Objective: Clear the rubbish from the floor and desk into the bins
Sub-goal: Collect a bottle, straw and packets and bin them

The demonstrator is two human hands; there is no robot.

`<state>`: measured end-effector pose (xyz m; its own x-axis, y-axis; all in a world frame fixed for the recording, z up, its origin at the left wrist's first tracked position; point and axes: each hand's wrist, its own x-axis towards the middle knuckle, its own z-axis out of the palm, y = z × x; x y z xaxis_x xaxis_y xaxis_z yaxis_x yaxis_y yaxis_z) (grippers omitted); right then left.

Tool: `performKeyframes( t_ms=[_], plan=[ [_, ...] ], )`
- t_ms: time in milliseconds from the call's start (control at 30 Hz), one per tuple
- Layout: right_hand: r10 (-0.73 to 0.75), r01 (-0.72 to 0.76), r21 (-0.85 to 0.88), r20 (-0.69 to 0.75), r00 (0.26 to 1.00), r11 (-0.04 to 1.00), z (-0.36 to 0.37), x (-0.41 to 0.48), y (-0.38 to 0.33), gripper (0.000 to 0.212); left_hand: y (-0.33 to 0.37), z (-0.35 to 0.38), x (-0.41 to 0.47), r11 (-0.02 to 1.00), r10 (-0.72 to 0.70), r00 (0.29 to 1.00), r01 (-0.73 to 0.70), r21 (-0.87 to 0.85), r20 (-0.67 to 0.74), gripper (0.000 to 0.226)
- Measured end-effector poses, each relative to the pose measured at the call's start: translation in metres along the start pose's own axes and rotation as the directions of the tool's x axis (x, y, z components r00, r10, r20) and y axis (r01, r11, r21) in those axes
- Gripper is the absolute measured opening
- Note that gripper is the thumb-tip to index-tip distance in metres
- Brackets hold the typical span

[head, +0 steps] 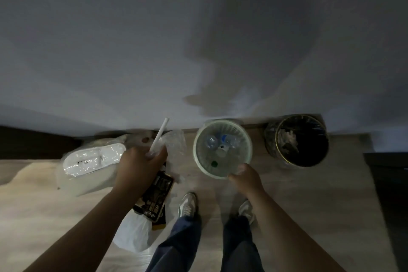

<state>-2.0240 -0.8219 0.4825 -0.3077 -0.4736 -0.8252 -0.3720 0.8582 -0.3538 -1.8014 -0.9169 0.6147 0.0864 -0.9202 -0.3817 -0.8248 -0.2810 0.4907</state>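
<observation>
My left hand (139, 169) grips a bundle of rubbish above the floor: a white plastic straw (159, 136) sticking up, crinkled clear plastic wrap (174, 141) and a dark printed wrapper (155, 197) hanging below. A white plastic bag (134, 235) dangles under the wrapper. My right hand (246, 178) is at the near rim of a pale green slatted bin (199, 157) that holds clear plastic bottles (212, 140). Whether its fingers pinch the rim is unclear. A dark bin (270, 139) lined with a black bag stands to the right.
A clear plastic bag with a white tray (92, 159) inside lies on the floor at left. The wall (198, 40) runs right behind the bins. My two feet in pale trainers (187, 204) stand on the light wood floor. Dark furniture (388, 194) is at far right.
</observation>
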Motion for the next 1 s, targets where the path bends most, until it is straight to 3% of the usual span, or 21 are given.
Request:
performKeyframes(
  t_ms=[100,200,333,600,867,1000],
  plan=[
    [-0.091,0.086,-0.236,-0.013,0.996,0.968,-0.014,-0.017,0.015,0.042,0.012,0.006,-0.003,0.999,0.036,0.998,-0.036,0.015,0.046,0.045],
    [-0.179,0.156,-0.518,0.005,0.984,0.841,-0.033,-0.031,0.029,0.044,0.031,0.011,-0.007,0.996,0.078,0.994,-0.081,0.033,0.073,0.05],
    [-0.228,0.182,-0.633,0.009,0.974,0.753,-0.063,-0.051,0.047,0.044,0.056,0.025,-0.011,0.989,0.12,0.984,-0.13,0.076,0.132,0.048],
    [-0.208,0.113,-0.579,-0.101,0.973,0.807,-0.136,-0.082,0.104,0.044,0.118,0.103,-0.03,0.973,0.115,0.921,-0.18,0.145,0.372,0.046],
    [-0.09,0.015,-0.427,-0.154,0.984,0.904,-0.198,-0.079,0.193,0.058,0.195,0.235,-0.053,0.968,0.082,0.849,-0.192,0.16,0.522,0.034],
    [-0.049,-0.013,-0.336,-0.176,0.983,0.942,-0.217,-0.062,0.235,0.06,0.223,0.309,-0.049,0.954,0.092,0.845,-0.227,0.197,0.527,0.028]
  ],
)
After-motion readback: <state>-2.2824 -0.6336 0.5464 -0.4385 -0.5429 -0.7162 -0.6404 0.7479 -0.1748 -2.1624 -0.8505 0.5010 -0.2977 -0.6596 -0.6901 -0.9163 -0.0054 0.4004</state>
